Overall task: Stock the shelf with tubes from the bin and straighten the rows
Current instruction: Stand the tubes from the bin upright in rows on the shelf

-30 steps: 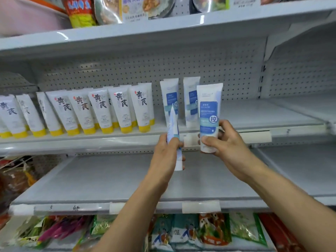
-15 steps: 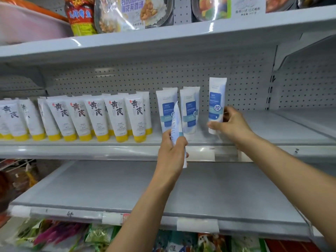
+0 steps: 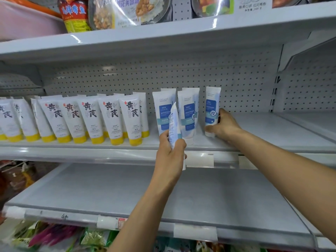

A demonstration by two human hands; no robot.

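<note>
Right hand (image 3: 223,125) is up on the middle shelf (image 3: 272,131), fingers curled round the lower half of a blue tube (image 3: 212,106). Thumb is in front near the cap. The tube stands upright, cap down, and its cap looks to be touching the shelf. It sits just right of the other blue tubes (image 3: 188,113), which stand in two short rows going front to back, with a small gap between them and this one.

Left hand (image 3: 171,153) is wrapped round a second tube (image 3: 174,122) – held out in front of the shelf edge, not on it. It's turned edge-on, crimped end up, leaning a bit to the right, with the white cap poking out under the hand.

Left of the blue ones there's a long run of white tubes with yellow caps (image 3: 112,119), all cap down, some leaning – a second row is tucked behind the front one.

Pegboard (image 3: 236,79) at the back. The lower shelf (image 3: 109,188) is bare grey where I can see it. Food packs (image 3: 127,11) and a red jar (image 3: 74,13) are on the top shelf, and snack bags (image 3: 54,235) sit at the very bottom.
</note>
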